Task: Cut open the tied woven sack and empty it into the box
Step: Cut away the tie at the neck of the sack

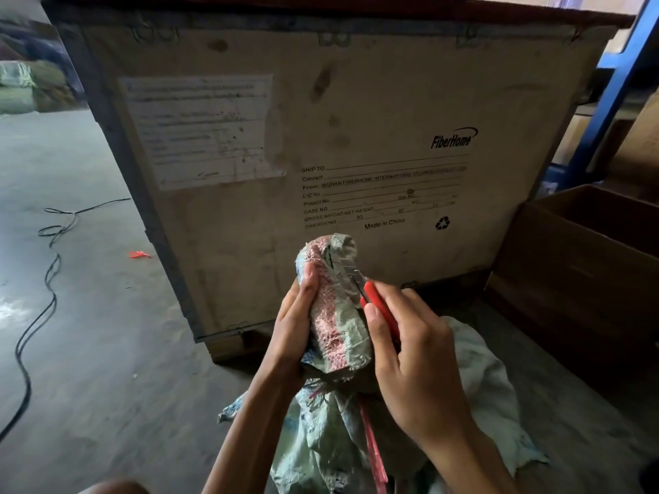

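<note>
Fingers of the left hand (292, 322) clamp the bunched neck of the sack (335, 315), holding it upright and taut for the blade. Right hand (410, 354) grips a red knife (378, 308), its blade touching the neck's side. Sack's body slumps on the floor below, red tie (372, 443) dangling. Open cardboard box (585, 258) waits to the right, beside the big crate (321, 137).
</note>
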